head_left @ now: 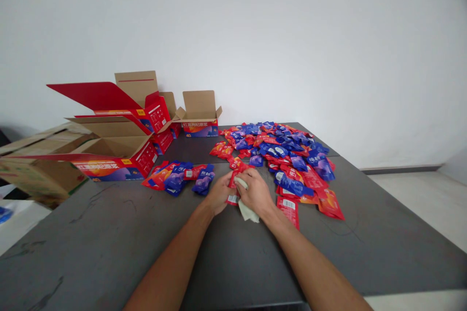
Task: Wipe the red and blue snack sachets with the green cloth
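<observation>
Both of your hands grip one red pouch (232, 198) above the tabletop (146, 233), left (218, 195) closed on it, right (255, 191) closed around a pale cloth (248, 212) against it.

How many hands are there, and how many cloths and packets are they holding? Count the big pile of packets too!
Hands: 2 (left hand and right hand)
Pale cloth: 1
Held red packet: 1
Total: 4
The big pile is left out: its red and blue packets overlap too much to count.
</observation>
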`<move>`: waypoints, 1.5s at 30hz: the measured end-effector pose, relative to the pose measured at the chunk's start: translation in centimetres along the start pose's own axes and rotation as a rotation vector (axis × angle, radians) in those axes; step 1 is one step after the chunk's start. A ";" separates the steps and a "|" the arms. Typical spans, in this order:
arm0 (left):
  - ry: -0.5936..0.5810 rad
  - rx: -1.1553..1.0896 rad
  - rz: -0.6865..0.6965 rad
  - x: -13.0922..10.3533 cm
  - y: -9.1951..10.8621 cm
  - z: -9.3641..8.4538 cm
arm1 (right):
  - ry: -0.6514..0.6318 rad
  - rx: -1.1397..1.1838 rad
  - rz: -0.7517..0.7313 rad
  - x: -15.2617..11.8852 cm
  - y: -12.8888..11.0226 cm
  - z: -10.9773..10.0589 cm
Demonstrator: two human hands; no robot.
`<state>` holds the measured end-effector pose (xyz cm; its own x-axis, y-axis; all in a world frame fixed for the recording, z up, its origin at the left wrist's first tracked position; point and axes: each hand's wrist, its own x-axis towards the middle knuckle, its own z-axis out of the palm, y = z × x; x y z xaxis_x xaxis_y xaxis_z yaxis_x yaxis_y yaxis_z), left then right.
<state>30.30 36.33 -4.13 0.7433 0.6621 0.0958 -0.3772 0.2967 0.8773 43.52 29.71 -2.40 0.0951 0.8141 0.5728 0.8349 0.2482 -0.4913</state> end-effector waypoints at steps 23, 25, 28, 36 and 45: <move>0.078 -0.136 0.085 0.4 0.7 -1.5 | -0.032 0.031 -0.041 -0.1 -0.3 -0.6; 0.094 -0.135 0.109 0.4 0.7 -1.9 | -0.086 0.035 -0.068 -0.1 -0.4 -0.5; 0.120 -0.139 0.124 0.5 0.8 -2.1 | -0.051 0.016 -0.020 -0.2 -0.7 -0.4; 0.196 -0.235 0.110 0.7 0.9 -2.4 | -0.154 0.063 -0.120 -0.6 -0.9 0.3; 0.087 -0.240 0.041 0.8 0.2 -0.9 | -0.072 0.007 -0.072 -0.5 -0.4 0.6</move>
<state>30.31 37.52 -4.29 0.6785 0.7303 0.0788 -0.5341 0.4168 0.7355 42.82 29.48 -2.89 -0.0048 0.8295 0.5585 0.8342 0.3114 -0.4552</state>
